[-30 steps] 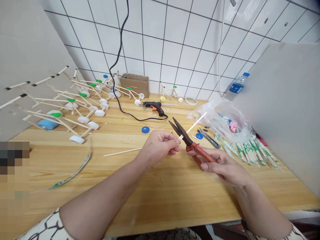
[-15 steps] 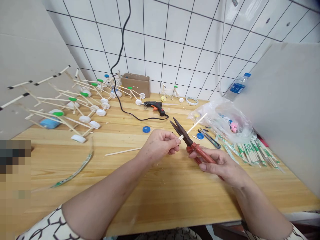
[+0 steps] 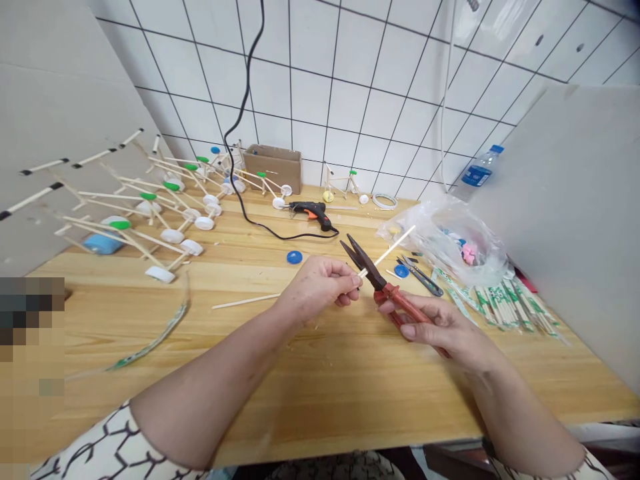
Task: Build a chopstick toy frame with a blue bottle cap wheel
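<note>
At the centre of the frame we pinch a wooden stick between the thumb and curled fingers of our left hand; it crosses the parted jaws of red-handled pliers. Our right hand wraps their handles, fingers closed. Our forearms angle in from the lower corners over a wood-grain table. White wall tiles fill the top.
</note>
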`<state>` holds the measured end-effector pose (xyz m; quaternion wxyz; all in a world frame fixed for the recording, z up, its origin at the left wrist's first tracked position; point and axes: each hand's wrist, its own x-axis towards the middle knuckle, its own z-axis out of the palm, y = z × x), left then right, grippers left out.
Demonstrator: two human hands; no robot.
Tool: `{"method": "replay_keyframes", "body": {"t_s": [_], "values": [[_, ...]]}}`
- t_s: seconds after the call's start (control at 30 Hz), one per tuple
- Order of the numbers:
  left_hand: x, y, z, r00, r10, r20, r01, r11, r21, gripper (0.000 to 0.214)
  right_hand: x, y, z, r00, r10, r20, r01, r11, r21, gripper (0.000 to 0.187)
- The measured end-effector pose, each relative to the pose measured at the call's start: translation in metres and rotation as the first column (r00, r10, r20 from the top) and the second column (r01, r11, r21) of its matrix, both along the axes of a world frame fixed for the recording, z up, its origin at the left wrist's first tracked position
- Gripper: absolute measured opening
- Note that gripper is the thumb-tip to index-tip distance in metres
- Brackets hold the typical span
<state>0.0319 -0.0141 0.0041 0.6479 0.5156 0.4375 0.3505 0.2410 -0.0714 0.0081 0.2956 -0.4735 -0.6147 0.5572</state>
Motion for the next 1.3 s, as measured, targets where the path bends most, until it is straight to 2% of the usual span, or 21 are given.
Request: {"method": "replay_keyframes", "body": {"t_s": [0.47, 0.87, 1.13, 1.3], "values": [[-0.0009, 0.0029, -0.0010, 1.000, -0.003, 0.006, 0.003, 1.000, -0.004, 0.014, 0.0002, -0.0004, -0.0020, 0.998, -0.052, -0.025, 0.050, 0.997, -0.053, 0.034], [-0.0005, 0.0018, 0.0007, 1.000, -0.001, -0.005, 0.001, 1.000, 0.000, 0.014, 0.0003, -0.0003, -0.0030, 0.997, -0.051, -0.050, 0.047, 0.996, -0.074, 0.038], [-0.0019, 0.0019, 0.0009, 1.000, 0.010, -0.020, -0.010, 1.000, 0.017, 0.015, 0.0020, -0.0017, -0.0004, 0.997, -0.066, -0.039, 0.064, 0.996, -0.055, 0.035], [-0.0009, 0.0018, -0.0007, 1.000, 0.012, -0.003, -0.012, 1.000, -0.003, 0.014, 0.0027, -0.0008, -0.0029, 1.000, -0.018, -0.021, 0.018, 1.000, -0.016, 0.035]]}}
